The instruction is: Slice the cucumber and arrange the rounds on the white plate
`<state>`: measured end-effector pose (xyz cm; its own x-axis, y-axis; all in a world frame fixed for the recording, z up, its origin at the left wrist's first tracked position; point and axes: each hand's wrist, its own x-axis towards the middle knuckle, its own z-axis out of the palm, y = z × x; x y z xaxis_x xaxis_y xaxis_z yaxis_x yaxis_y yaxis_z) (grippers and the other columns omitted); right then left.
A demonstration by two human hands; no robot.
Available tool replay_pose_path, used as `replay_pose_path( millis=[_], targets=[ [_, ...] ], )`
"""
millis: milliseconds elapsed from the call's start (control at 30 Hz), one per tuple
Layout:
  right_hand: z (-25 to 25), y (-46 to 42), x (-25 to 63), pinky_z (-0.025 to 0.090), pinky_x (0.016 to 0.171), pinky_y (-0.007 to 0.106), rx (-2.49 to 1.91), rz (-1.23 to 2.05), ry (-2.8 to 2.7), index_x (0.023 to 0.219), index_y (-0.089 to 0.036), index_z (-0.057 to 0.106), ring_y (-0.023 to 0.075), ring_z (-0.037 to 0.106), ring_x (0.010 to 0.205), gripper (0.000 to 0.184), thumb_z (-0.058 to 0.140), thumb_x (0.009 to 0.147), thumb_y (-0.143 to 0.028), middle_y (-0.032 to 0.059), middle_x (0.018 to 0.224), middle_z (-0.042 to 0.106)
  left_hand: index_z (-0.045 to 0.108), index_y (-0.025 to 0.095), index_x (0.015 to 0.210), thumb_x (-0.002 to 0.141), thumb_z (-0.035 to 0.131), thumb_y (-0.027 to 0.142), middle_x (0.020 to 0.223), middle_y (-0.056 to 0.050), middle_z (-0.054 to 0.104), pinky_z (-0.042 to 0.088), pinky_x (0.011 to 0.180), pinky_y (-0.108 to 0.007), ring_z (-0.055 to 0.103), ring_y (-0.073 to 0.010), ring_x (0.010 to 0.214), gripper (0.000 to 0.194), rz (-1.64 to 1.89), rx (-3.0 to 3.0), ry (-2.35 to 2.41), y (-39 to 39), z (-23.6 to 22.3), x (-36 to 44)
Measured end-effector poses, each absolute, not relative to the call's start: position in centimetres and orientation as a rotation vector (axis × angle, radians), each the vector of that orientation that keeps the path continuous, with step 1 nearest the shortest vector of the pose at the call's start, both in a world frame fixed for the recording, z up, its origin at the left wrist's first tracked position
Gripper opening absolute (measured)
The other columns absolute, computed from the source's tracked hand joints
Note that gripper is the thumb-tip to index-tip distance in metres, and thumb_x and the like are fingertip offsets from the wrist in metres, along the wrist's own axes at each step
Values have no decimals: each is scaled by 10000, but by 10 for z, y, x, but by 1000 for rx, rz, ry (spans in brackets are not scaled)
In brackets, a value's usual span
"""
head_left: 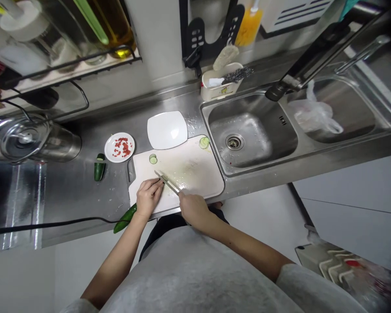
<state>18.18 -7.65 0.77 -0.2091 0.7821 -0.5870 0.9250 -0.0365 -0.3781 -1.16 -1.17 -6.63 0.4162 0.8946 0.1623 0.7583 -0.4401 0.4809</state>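
Two hands are working near each other but apart: our left hand [148, 196] is pinching a small cucumber piece [162, 180] on the white board [195, 167], our right hand [195, 211] is gripping the knife [173, 187]. We are probably slicing; any further cut is calling for tucked fingertips. Dark green skin is showing, partly hidden.

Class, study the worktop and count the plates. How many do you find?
2. The round plate, holding small red pieces, lies off the chopping board's far left corner; the squarish plate sits along its far edge. Others may be hidden.
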Motion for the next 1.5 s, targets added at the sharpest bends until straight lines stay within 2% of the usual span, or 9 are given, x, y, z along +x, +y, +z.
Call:
replay_pose_path(
  millis=[433,1500],
  targets=[
    [11,-65,178,493,780,307,1839,-1121,2043,1127,-104,554,238,677,949,309,363,885,-82,163,912,702,717,241,979,916,536,329,1020,-52,713,487,879,-366,627,-195,948,211,593,2371,1412,-12,-65,-10],
    [7,-54,174,490,752,287,1864,-1127,2038,1073,-102,602,238,683,945,281,411,868,-79,158,916,712,710,220,1013,901,571,268,1006,-53,713,499,862,-344,623,-182,937,185,701,2420,1330,-10,-67,-10]
  ],
)
